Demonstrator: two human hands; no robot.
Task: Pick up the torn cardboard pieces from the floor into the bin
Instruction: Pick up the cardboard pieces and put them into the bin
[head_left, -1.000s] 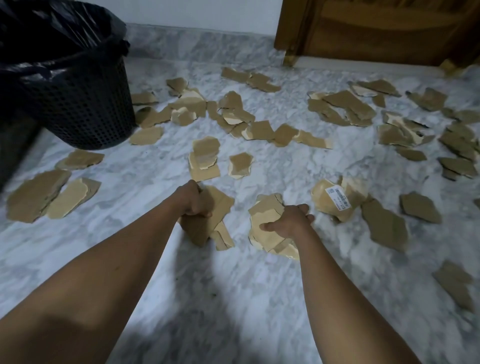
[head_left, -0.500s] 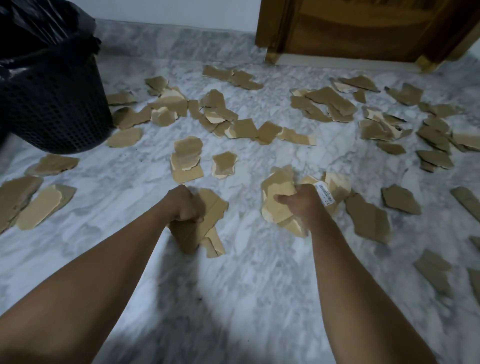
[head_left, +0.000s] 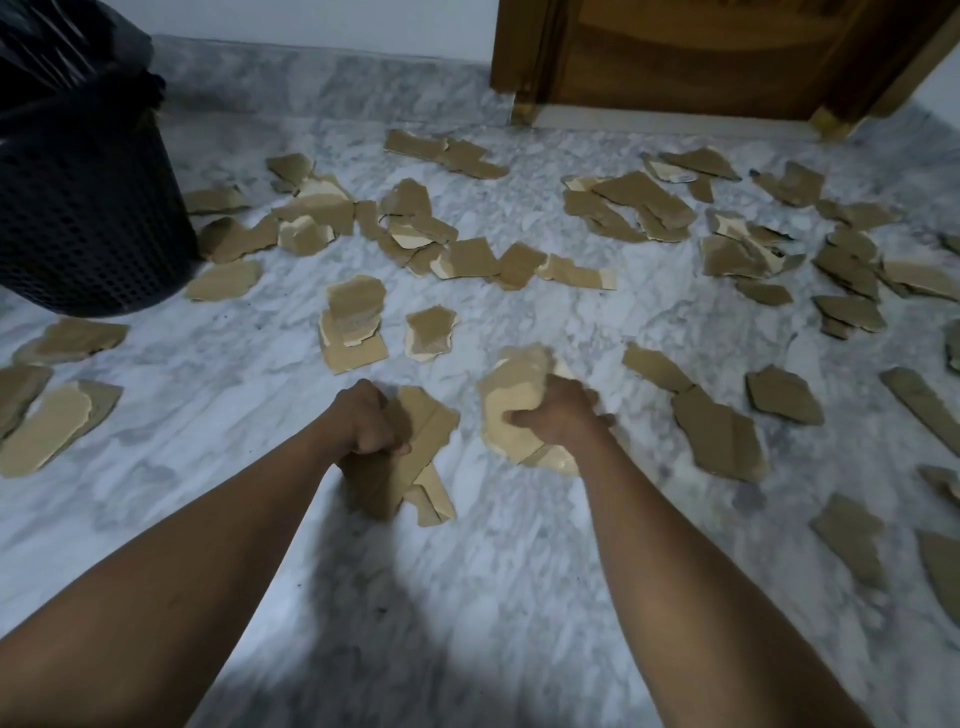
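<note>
Gripping a pale bundle (head_left: 511, 389) of cardboard just right of the frame's centre, the right hand (head_left: 558, 415) had its fingers curled round the stack. Half a second earlier a piece with a white label lay against that hand's right side. That label no longer showed, and the bundle looked thicker and blurred. The left hand (head_left: 366, 415), just left of centre, kept the same closed fist on a darker bundle (head_left: 426, 431) that hung below it. Whether that bundle touched the floor (head_left: 519, 571) could not be told. The view had also shifted a little, so the bin (head_left: 88, 208) sat larger at the upper left.

Counted, there were two hands and two held bundles, one in each. There was one bin, a black mesh one lined with a black bag (head_left: 62, 47), and one wooden door (head_left: 701, 57) at the upper right. The torn cardboard pieces (head_left: 719, 441) lying loose on the marble floor numbered several dozen, but they overlapped too much for an exact count. They spread from beside the bin across the middle of the frame to the right edge. None was seen in the bin.
</note>
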